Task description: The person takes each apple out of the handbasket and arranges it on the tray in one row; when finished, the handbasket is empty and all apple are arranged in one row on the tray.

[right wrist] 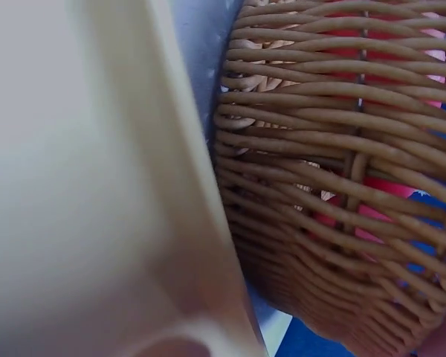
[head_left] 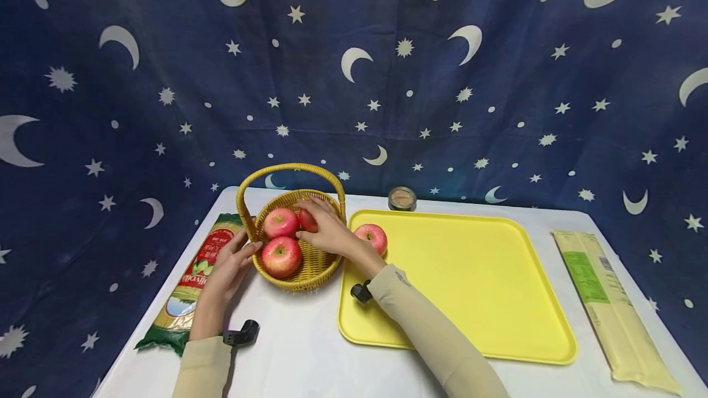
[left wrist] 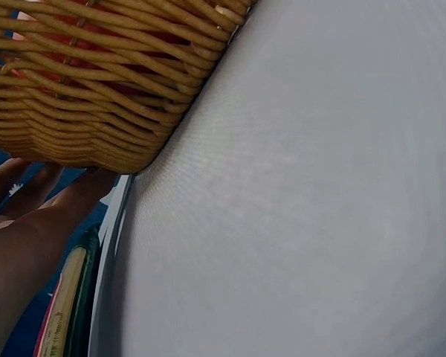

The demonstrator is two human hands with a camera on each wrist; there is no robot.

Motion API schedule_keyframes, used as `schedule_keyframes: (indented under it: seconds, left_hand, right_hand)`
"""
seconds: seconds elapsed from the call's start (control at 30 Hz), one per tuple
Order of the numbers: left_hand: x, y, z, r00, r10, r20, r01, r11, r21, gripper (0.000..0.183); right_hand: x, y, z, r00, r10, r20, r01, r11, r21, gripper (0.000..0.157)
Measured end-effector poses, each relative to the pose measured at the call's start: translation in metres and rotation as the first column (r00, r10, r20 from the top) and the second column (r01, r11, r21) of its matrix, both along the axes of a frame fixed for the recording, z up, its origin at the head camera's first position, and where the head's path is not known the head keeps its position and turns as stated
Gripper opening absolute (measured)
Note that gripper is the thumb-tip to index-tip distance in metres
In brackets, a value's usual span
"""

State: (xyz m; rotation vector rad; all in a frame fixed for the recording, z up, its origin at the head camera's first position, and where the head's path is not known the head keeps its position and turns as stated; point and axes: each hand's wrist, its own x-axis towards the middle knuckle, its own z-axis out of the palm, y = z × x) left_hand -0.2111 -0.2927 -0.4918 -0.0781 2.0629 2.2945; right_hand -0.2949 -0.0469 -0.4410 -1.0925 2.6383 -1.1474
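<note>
A yellow wicker basket (head_left: 310, 281) with a tall arched handle holds red apples; two of them, a rear apple (head_left: 280, 223) and a front apple (head_left: 282, 257), lie on its left side. My right hand (head_left: 332, 232) reaches over the basket's right rim. Its fingers and thumb grip another apple (head_left: 307, 221), which is partly covered by the hand. At the left rim, by the foot of the handle, my left hand (head_left: 227, 269) holds the basket between thumb and fingers. In the left wrist view, fingers (left wrist: 41, 190) lie against the basket's woven side (left wrist: 97, 97).
A yellow tray (head_left: 459, 281) lies right of the basket, with one apple (head_left: 372, 238) at its upper left corner. A small round jar (head_left: 402, 198) stands behind it. A green and red package (head_left: 188, 287) lies at the left, a long pale packet (head_left: 614, 312) at the right.
</note>
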Motion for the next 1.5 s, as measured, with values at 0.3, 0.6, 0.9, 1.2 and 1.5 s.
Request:
schedule_keyframes:
  seconds: [0.3,0.6,0.9,1.2,1.5]
  left_hand:
    - [-0.003,0.007,-0.001,1.000,-0.007,0.009,0.007,1.000,0.000,0.070]
    - [-0.004,0.007,0.001,1.000,0.001,0.007,-0.001,1.000,-0.013,0.070]
    - [-0.002,0.005,0.000,1.000,0.010,0.017,-0.009,1.000,-0.018,0.070]
    - [-0.001,0.002,-0.001,1.000,0.016,0.022,-0.015,1.000,-0.018,0.070]
    - [0.000,0.000,0.000,1.000,0.007,0.017,-0.007,1.000,-0.017,0.071]
  right_hand:
    - [-0.007,-0.003,-0.004,0.996,-0.080,0.040,0.079,0.997,0.015,0.068]
    - [-0.009,-0.005,-0.004,0.997,-0.073,-0.022,0.075,0.991,0.107,0.072]
    - [-0.003,-0.008,-0.002,0.990,-0.077,-0.115,0.109,0.946,0.306,0.067]
    - [0.006,-0.007,0.001,0.981,-0.044,-0.189,0.121,0.899,0.421,0.066]
    - [0.017,0.003,0.001,0.953,0.039,-0.299,0.079,0.925,0.372,0.062]
